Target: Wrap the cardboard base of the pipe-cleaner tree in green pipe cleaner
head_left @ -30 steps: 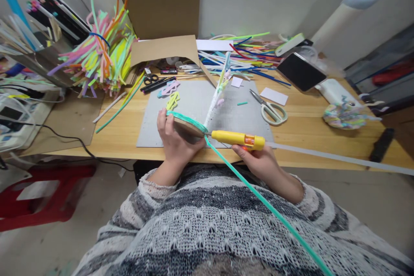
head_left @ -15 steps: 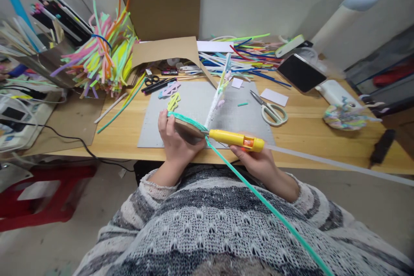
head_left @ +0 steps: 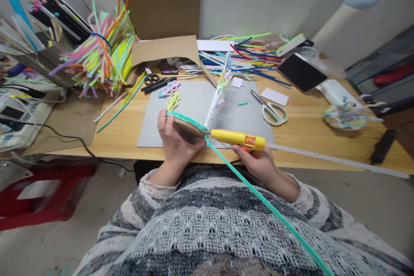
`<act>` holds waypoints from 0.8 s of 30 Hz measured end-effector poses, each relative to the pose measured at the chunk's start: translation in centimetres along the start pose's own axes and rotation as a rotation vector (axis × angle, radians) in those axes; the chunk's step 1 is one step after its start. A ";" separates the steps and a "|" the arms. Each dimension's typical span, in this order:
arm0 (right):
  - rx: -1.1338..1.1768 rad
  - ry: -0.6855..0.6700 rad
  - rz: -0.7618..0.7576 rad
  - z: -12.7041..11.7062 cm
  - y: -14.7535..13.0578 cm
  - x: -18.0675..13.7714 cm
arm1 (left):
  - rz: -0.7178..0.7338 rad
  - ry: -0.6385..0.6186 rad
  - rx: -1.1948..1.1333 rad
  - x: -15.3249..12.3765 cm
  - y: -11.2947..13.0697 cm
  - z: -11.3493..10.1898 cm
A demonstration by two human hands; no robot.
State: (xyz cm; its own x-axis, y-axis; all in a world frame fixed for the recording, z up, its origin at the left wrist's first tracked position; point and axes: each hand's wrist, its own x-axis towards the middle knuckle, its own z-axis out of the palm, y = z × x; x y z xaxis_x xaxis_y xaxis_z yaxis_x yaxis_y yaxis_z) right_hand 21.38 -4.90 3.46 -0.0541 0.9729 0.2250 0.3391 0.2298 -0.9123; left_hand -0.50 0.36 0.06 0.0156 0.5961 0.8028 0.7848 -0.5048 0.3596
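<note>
My left hand [head_left: 176, 142] grips a cardboard piece [head_left: 189, 131] by its left side and underside, closed around it. Along the upper edge of the cardboard runs a green pipe cleaner [head_left: 258, 194], whose loose length trails down to the right over the sweater. A yellow hot glue gun [head_left: 237, 138] is held in my right hand [head_left: 258, 164], fingers wrapped round its handle. The gun's metal tip meets the right end of the cardboard, beside the green strand. A long clear glue stick [head_left: 339, 161] sticks out of its back. Just behind rises a white wrapped stem [head_left: 213, 105] with pastel pieces.
A grey cutting mat [head_left: 152, 131] lies under the work, bearing yellow and purple wavy pieces [head_left: 173, 100]. White-handled scissors [head_left: 273, 114] lie at its right edge. Farther back are bundled pipe cleaners [head_left: 106, 51] and a phone [head_left: 302, 72]. A black cable [head_left: 80, 140] crosses the left side.
The glue gun and my right hand have shifted very slightly to the right. The glue stick's far end has swung up a little into view. My left hand keeps its hold.
</note>
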 end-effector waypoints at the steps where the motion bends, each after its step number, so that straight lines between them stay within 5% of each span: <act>1: 0.005 0.001 0.001 0.0 0.1 0.0 | 0.001 0.001 -0.002 0.0 0.0 0.0; 24: -0.036 0.030 -0.011 0.1 0.8 -0.4 | -0.008 0.008 -0.037 0.0 -0.2 0.0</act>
State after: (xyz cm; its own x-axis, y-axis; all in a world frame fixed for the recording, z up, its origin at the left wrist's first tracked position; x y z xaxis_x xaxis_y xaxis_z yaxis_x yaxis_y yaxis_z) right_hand 21.56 -5.12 2.55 -0.0306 0.9688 0.2458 0.3726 0.2393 -0.8966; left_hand -0.66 0.48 -0.01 0.0044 0.5954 0.8034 0.7614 -0.5229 0.3833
